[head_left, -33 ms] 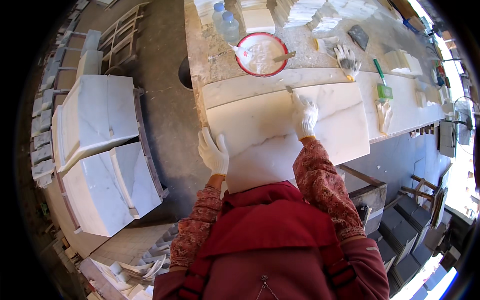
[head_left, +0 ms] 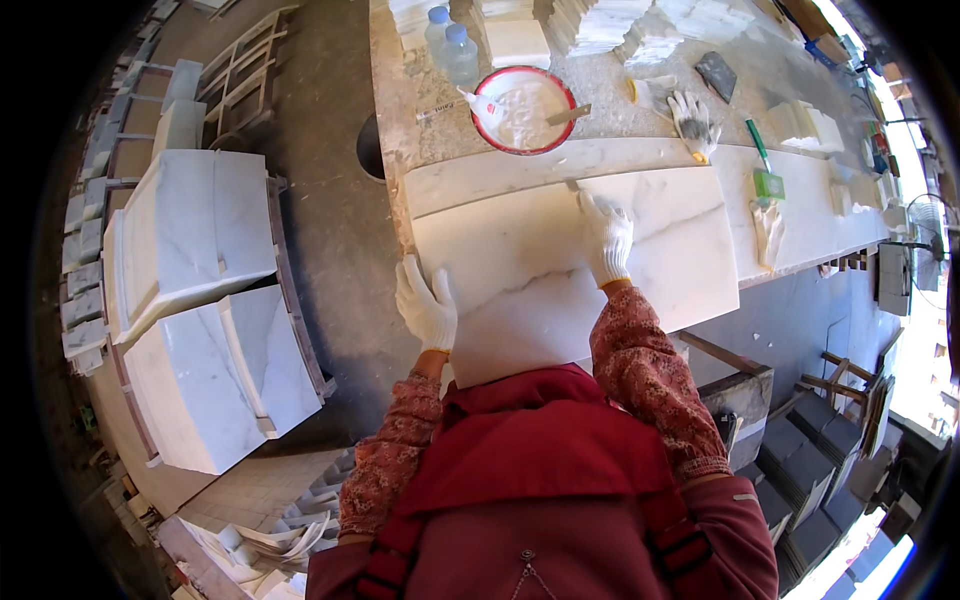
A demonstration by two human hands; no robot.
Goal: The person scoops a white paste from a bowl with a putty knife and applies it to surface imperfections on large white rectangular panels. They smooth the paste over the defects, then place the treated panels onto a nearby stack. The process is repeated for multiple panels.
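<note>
A white marble slab (head_left: 520, 245) with grey veins lies in front of me, its near edge against my red apron. My left hand (head_left: 428, 303), in a white knit glove, rests at the slab's left edge with fingers stretched and thumb apart. My right hand (head_left: 607, 235), gloved alike, is closed over the slab near its far edge. From its fingers sticks the small grey tip of what looks like a scraper blade (head_left: 573, 186); the rest is hidden. Beyond the slab stands a red-rimmed white bowl (head_left: 573, 97) of pale paste, holding a putty knife (head_left: 570, 114) and a white squeeze bottle (head_left: 487, 108).
Two plastic bottles (head_left: 461, 55) and stacked white tiles (head_left: 592, 22) stand at the back. Spare gloves (head_left: 692, 120), a dark stone piece (head_left: 716, 75) and a green-handled brush (head_left: 768, 183) lie to the right. Marble blocks (head_left: 195, 215) sit on a rack at left.
My right hand has shifted slightly left along the slab's far part, with the blade tip moving along. My left hand stays at the left edge.
</note>
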